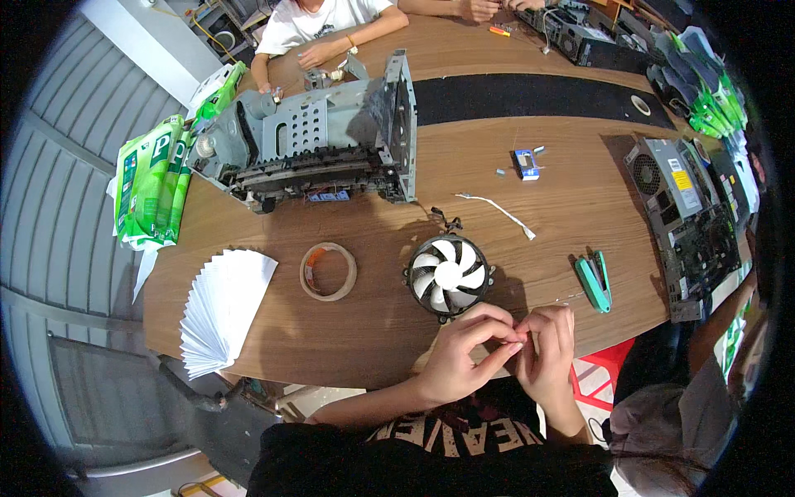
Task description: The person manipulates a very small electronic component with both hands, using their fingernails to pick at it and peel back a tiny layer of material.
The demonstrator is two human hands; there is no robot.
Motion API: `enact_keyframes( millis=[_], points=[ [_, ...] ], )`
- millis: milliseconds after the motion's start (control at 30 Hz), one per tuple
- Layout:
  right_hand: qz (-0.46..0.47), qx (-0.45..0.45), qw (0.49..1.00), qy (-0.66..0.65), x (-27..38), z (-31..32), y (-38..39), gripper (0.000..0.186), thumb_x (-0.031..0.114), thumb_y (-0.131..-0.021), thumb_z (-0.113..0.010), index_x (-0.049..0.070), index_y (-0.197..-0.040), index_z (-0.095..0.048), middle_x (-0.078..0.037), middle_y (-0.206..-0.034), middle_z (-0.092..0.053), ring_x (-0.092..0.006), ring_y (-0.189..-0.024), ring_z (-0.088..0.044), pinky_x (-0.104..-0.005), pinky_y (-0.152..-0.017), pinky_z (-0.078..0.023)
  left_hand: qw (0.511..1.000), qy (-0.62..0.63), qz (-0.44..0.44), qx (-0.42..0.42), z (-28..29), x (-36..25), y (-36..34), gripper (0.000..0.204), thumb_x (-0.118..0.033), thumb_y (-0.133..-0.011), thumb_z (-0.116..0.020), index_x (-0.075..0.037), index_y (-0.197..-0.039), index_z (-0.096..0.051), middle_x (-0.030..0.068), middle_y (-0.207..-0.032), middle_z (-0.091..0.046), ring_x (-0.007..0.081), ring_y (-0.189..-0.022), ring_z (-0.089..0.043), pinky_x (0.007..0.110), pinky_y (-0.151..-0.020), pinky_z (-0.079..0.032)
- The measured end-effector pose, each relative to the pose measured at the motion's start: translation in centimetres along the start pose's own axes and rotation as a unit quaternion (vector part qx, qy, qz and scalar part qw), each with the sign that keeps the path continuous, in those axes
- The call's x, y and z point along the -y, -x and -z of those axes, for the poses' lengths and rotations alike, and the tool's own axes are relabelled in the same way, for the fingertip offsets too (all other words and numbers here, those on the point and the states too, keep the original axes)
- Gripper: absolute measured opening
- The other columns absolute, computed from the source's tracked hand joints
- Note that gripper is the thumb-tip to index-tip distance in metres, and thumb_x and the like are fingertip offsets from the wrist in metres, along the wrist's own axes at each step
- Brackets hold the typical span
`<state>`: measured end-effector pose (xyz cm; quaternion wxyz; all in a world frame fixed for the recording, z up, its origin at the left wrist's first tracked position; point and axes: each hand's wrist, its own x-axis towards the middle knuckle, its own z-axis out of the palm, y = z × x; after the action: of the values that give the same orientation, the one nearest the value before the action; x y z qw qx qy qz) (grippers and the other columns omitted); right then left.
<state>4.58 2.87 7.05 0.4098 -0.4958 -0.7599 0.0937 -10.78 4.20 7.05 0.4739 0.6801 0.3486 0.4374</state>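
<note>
My left hand (470, 354) and my right hand (547, 352) meet fingertip to fingertip over the table's front edge. Both are closed in a pinch; whatever lies between the fingertips is too small or hidden to make out. Just beyond my left hand is a round cooling fan (448, 277) with white blades and a black frame, lying flat with its cable at the far side. A teal stapler (593, 282) rests to the right of my right hand. Small shiny bits (568, 298) lie between that hand and the stapler.
A roll of tape (328, 272) and fanned white paper (224, 311) lie left. Behind them stands a dismantled metal machine frame (323, 137). A white strip (501, 212) and small blue box (526, 165) lie beyond the fan; an opened computer case (683, 219) stands right. Other people sit around the table.
</note>
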Motion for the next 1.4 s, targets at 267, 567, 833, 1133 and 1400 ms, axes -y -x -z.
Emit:
enact_keyframes(
  millis=[267, 567, 833, 1133, 1400],
  points=[
    [-0.019, -0.032, 0.999, -0.005, 1.2, 0.1, 0.7, 0.021, -0.008, -0.064, -0.06, 0.001, -0.081, -0.053, -0.012, -0.08, -0.054, -0.0286, -0.073, -0.051, -0.0358, -0.063, -0.042, 0.992, -0.072, -0.074, -0.079, -0.8, -0.4, 0.6, 0.01, -0.002, -0.075, -0.064, -0.001, -0.082, -0.057, 0.0103, -0.083, -0.058, 0.0233, -0.072, -0.059, 0.029, -0.061, -0.047],
    [-0.065, 0.013, 0.99, -0.123, 0.8, 0.8, 2.5, 0.014, -0.004, -0.069, -0.061, 0.0, -0.079, -0.053, -0.014, -0.082, -0.056, -0.028, -0.073, -0.055, -0.0333, -0.066, -0.045, 0.999, 0.008, -0.042, 0.012, -0.3, -0.7, 1.1, 0.011, -0.001, -0.075, -0.064, -0.002, -0.075, -0.053, 0.0084, -0.079, -0.059, 0.0197, -0.071, -0.059, 0.029, -0.065, -0.045],
    [-0.091, 0.001, 0.991, -0.099, 1.2, 0.8, 2.9, 0.01, -0.002, -0.076, -0.057, 0.0, -0.083, -0.051, -0.014, -0.08, -0.056, -0.0271, -0.072, -0.056, -0.0325, -0.065, -0.045, 0.998, 0.064, -0.015, -0.003, -1.0, -0.2, 1.5, 0.01, 0.0, -0.077, -0.063, -0.001, -0.081, -0.054, 0.0089, -0.083, -0.059, 0.0186, -0.073, -0.06, 0.027, -0.064, -0.046],
    [-0.064, -0.009, 0.997, -0.051, 1.1, -0.1, 2.6, 0.012, -0.003, -0.074, -0.057, -0.001, -0.084, -0.049, -0.016, -0.08, -0.053, -0.0305, -0.072, -0.054, -0.0343, -0.065, -0.044, 0.99, -0.034, -0.113, -0.08, -1.7, 1.5, 1.5, 0.014, 0.001, -0.076, -0.064, -0.001, -0.087, -0.056, 0.0098, -0.083, -0.06, 0.0199, -0.074, -0.061, 0.029, -0.062, -0.048],
    [-0.151, 0.004, 0.985, -0.087, 0.9, -1.1, 3.3, 0.005, 0.0, -0.079, -0.052, -0.002, -0.082, -0.048, -0.015, -0.077, -0.051, -0.0282, -0.068, -0.051, -0.0325, -0.063, -0.041, 0.979, -0.106, -0.16, -0.068, -1.2, 2.6, 1.3, 0.017, -0.001, -0.072, -0.066, -0.003, -0.085, -0.055, 0.0067, -0.083, -0.059, 0.0206, -0.071, -0.058, 0.03, -0.062, -0.046]
  ],
)
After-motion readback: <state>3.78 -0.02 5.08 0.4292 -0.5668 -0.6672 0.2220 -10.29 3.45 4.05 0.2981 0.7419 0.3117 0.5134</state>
